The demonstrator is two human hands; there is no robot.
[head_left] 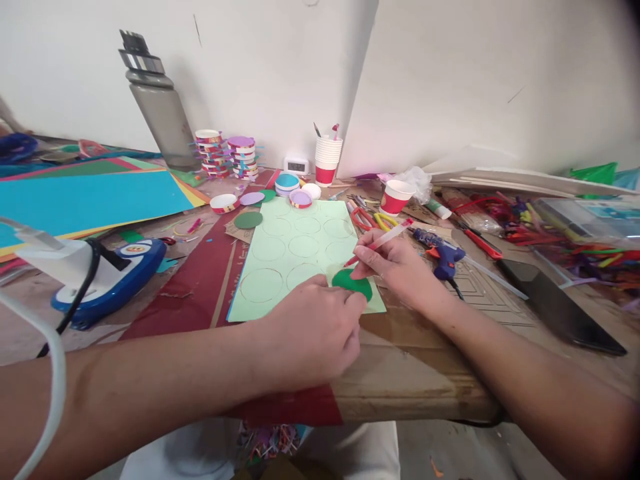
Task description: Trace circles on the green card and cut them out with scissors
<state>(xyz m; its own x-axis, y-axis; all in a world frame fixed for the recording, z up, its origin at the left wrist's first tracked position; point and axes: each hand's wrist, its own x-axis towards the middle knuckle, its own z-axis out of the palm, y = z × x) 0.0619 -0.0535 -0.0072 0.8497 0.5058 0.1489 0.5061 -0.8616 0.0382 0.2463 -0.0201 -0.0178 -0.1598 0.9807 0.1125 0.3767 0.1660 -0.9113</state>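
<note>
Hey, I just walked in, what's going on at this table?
A person is bent over a light green sheet marked with rows of circle outlines. Their left hand is at a green disc lying near the sheet's lower right corner, while their right hand holds a red pen, its tip by the disc's far edge.

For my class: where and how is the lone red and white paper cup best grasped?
Best grip the paper cup lightly around its red wall, probably from the near side, above the yellow handles: it stands upright, flaring toward its open rim, and crumpled clear plastic crowds behind it.
</note>
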